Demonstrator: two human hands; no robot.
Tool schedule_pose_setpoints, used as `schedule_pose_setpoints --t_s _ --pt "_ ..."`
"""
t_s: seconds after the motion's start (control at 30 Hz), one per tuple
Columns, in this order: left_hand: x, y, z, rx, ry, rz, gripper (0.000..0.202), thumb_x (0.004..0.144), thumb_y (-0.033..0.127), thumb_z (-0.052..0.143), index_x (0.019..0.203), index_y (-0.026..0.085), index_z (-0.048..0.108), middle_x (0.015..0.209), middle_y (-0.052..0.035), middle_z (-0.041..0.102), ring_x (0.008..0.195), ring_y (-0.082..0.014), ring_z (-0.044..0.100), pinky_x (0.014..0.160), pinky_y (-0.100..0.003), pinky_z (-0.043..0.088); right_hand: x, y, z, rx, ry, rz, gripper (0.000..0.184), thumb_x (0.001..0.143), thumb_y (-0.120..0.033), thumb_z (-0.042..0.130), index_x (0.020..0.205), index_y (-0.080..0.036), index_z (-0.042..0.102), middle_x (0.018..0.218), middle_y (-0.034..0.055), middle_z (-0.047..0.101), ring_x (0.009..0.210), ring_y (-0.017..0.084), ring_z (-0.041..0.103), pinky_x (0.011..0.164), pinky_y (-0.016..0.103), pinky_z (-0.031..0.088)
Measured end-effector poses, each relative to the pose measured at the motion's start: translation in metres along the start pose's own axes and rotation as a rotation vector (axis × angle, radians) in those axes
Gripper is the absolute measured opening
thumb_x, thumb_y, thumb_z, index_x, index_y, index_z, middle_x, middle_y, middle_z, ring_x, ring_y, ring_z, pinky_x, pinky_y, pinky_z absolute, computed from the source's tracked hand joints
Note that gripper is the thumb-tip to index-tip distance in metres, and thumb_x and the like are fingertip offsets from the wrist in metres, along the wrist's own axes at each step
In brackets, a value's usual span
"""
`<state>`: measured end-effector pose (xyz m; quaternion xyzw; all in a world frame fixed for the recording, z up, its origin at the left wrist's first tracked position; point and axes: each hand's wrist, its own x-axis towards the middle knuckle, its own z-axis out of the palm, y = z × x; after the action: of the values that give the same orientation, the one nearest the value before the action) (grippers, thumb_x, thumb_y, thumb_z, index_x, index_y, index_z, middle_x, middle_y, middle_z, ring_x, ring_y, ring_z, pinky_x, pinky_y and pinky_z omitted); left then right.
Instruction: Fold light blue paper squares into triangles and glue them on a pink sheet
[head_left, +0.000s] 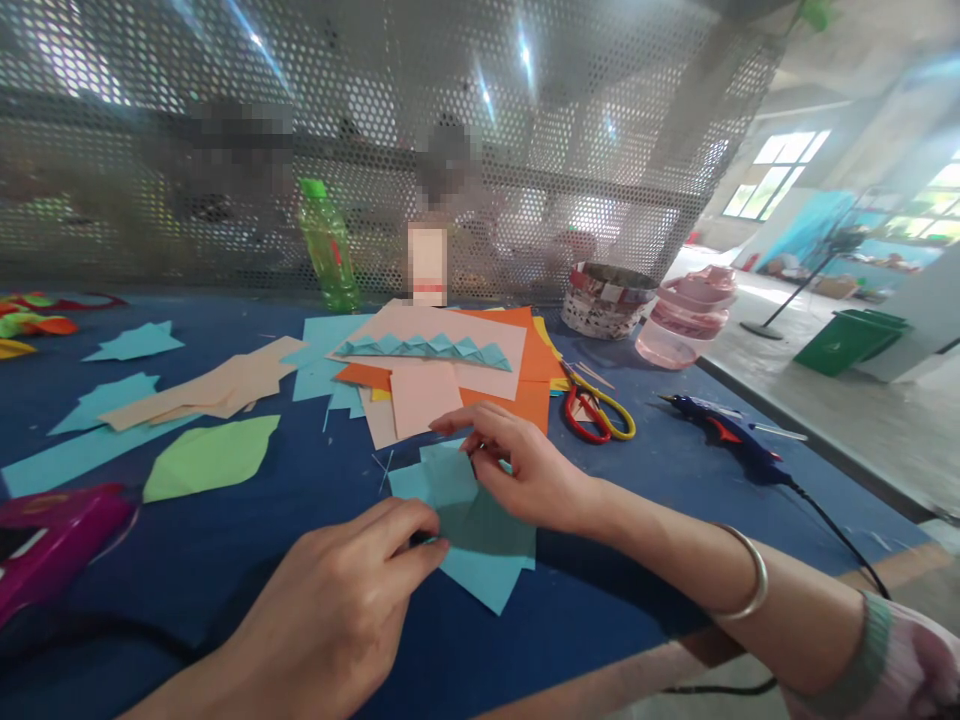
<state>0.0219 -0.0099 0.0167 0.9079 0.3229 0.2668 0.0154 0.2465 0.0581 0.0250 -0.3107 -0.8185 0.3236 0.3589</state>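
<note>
Several light blue paper squares [491, 560] lie overlapping on the blue table in front of me. My right hand [529, 470] bends over their far side, thumb and fingertips closed at the upper corner of a light blue paper square [442, 475]; its index finger stretches out to the left. At the left edge of the squares, my left hand [352, 580] is closed, thumb and index finger pressed together. What sits between those fingertips is mostly hidden. Beyond my hands, a zigzag strip of folded blue paper [424, 348] rests on a pale pink sheet [480, 325].
Red-and-yellow-handled scissors [596, 410] and a blue glue gun [731, 440] lie right; a magenta tool [60, 540] lies left. A green bottle [328, 250], a round container [607, 300] and a pink bottle [686, 320] stand behind. Paper leaves [214, 458] lie left.
</note>
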Motion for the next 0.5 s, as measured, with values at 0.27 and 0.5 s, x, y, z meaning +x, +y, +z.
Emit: schedule_pose_setpoints --t_s 0.27,0.5 --pt "0.002 0.002 -0.005 -0.001 -0.064 -0.031 0.048 0.091 -0.003 0.034 0.103 0.023 0.072 0.103 -0.0019 0.072 0.085 -0.0145 0.071 0.07 -0.026 0.055 0.004 0.015 -0.006 0.014 -0.107 -0.154 0.055 0.075 0.012 0.04 0.108 -0.016 0.075 0.12 0.0089 0.067 0.112 0.016 0.067 0.095 0.03 0.055" --pt "0.002 0.001 -0.003 0.013 -0.037 -0.011 0.048 0.089 -0.004 0.035 0.101 0.024 0.071 0.102 -0.001 0.072 0.085 -0.0142 0.072 0.068 -0.025 0.056 0.005 0.029 -0.003 -0.084 -0.046 -0.209 0.033 0.082 0.005 0.056 0.091 -0.019 0.077 0.106 0.0046 0.069 0.093 0.014 0.07 0.084 0.025 0.058"
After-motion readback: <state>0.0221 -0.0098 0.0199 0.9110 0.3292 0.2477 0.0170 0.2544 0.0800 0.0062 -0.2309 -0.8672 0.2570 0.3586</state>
